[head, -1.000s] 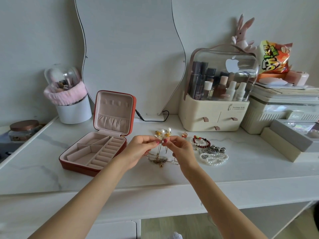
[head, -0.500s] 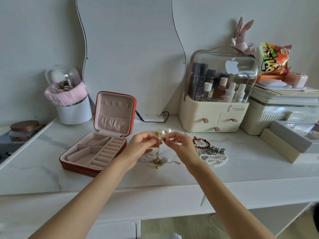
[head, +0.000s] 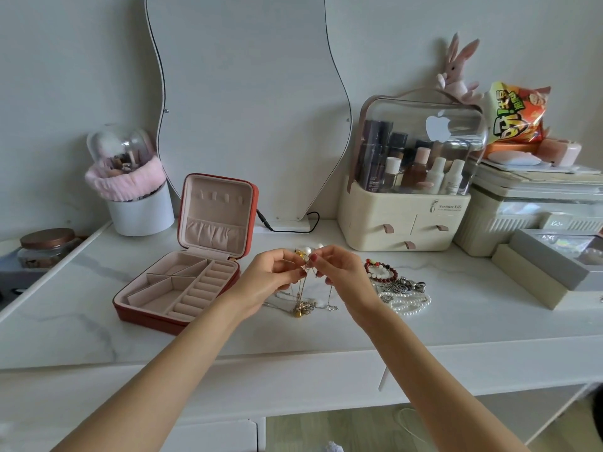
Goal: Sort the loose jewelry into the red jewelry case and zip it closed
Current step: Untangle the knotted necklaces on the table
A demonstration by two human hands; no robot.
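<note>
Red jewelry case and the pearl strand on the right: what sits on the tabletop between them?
In the head view, between the red jewelry case and pearl strand lies a tangle of chains, with both hands above it.

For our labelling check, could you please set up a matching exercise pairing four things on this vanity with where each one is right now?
Things:
1. red jewelry case
2. pearl strand
3. plush rabbit
4. tangled chains

Places:
A. dangling from both hands down to the tabletop
B. on top of the clear-lidded cosmetics organizer
C. open, to the left of the hands
D. flat on the tabletop, to the right of the hands

Pairs: 1-C, 2-D, 3-B, 4-A. The left hand and right hand both pinch the chains.
</note>
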